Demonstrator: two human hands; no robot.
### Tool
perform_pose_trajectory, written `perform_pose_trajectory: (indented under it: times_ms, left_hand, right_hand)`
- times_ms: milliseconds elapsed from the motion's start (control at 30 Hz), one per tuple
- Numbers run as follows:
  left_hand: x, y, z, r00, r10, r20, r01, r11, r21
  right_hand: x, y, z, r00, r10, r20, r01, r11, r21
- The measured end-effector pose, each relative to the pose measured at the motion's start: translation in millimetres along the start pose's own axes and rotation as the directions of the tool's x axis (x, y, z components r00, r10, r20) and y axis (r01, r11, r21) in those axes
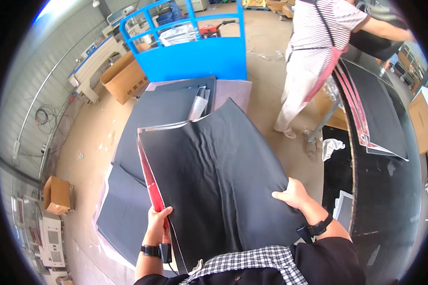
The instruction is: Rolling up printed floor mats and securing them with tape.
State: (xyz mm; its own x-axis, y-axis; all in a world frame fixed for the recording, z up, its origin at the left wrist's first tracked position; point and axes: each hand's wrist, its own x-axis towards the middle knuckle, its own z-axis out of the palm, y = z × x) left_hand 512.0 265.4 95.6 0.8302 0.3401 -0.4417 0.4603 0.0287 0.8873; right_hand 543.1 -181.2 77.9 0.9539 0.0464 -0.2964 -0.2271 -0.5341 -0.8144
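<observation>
A large black flexible sheet with a red underside along its left edge spans the space in front of me. My left hand grips its left edge, thumb on top. At the right edge my right hand is closed on the same sheet, thumb also on top. Soft creases run down the sheet's middle. Below and beyond it lies a stack of black sheets, partly hidden by the held one. A few pale strips show on the stack.
A blue cart rail rises behind the stack. At right, a co-worker stands by a black table bearing black sheets with red edges. Cardboard boxes and a smaller box sit on the floor at left.
</observation>
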Motion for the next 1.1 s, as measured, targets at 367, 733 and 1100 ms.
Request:
perform_pose_trajectory:
  times_ms: [367,733,1100]
  left_hand:
    - [-143.6,67.5,149.4,0.831,0.467,0.301,-0.422,0.883,-0.205]
    - [-278.4,107.1,388.6,-0.448,-0.225,0.865,-0.74,0.636,-0.218]
    - [-179.9,3.7,497.0,-0.436,-0.615,0.657,-0.747,0.655,0.117]
  right_hand:
    - [-236.5,-12.1,-183.2,0.923,-0.22,-0.316,0.168,0.969,-0.181]
    - [-575.2,11.2,-375.7,0.285,-0.074,-0.956,-0.545,0.808,-0.224]
    - [-505.7,210.8,-97.8,-0.234,0.718,-0.655,-0.721,0.324,0.612]
